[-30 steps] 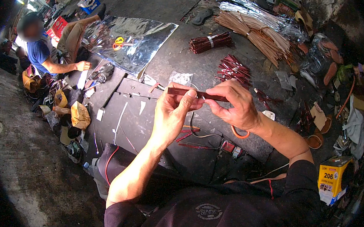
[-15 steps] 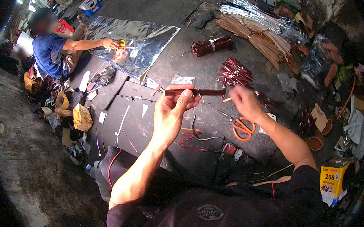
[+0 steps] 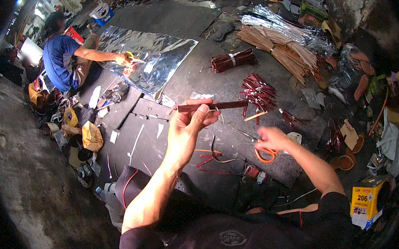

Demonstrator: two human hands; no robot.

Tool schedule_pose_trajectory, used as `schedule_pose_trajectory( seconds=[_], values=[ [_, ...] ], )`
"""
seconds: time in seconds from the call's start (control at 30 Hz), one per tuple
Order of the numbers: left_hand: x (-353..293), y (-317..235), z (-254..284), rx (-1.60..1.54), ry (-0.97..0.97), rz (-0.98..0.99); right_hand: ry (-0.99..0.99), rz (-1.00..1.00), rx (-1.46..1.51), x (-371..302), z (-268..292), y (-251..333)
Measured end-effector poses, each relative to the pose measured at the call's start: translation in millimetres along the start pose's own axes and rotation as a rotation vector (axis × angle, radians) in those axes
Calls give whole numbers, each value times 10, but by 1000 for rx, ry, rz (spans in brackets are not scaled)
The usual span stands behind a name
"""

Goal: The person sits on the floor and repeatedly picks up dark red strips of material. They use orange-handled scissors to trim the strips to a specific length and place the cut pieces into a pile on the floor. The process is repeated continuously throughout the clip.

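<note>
My left hand (image 3: 188, 127) pinches a flat dark red-brown strip (image 3: 228, 105) between thumb and fingers, holding it level above the floor. Whether it is one strip or a thin stack, I cannot tell. Lower to the right, my right hand (image 3: 274, 139) has its fingers curled on the orange handles of a pair of scissors (image 3: 266, 157), whose blades point up and left. Just beyond the strip's right end sits a pile of short dark red strips (image 3: 257, 91). A thin tan stick (image 3: 256, 116) lies at the near side of that pile.
Farther off are a tied dark red bundle (image 3: 233, 60), long brown strips (image 3: 278, 54) and silvery strips (image 3: 278, 24). At the far left another person (image 3: 61, 60) holds scissors over a shiny silver sheet (image 3: 166, 48). A yellow box (image 3: 367, 200) stands at the near right.
My right hand has come down toward me onto the scissors' handles. The tan stick that was by its fingers now lies on the floor. My left hand still holds the strip.
</note>
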State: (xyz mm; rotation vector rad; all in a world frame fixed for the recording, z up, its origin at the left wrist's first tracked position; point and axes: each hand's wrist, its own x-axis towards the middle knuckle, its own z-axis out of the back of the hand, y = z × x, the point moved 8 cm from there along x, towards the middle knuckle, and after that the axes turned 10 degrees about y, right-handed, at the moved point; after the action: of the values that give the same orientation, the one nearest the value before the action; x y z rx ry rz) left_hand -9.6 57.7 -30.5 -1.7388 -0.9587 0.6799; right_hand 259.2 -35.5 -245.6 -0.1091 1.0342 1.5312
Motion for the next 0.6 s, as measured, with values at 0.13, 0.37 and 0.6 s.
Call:
schedule_pose_trajectory(
  seconds=[0.13,0.37,0.6],
  values=[
    [-26,35,-89,75,15,43,-281,623,863,-520,1175,1306],
    [-81,45,-152,-7,29,124,-604,721,111,-1013,1414,2387],
    [-89,-15,-182,92,67,46,-785,804,-3,-1043,1352,2464]
  ],
)
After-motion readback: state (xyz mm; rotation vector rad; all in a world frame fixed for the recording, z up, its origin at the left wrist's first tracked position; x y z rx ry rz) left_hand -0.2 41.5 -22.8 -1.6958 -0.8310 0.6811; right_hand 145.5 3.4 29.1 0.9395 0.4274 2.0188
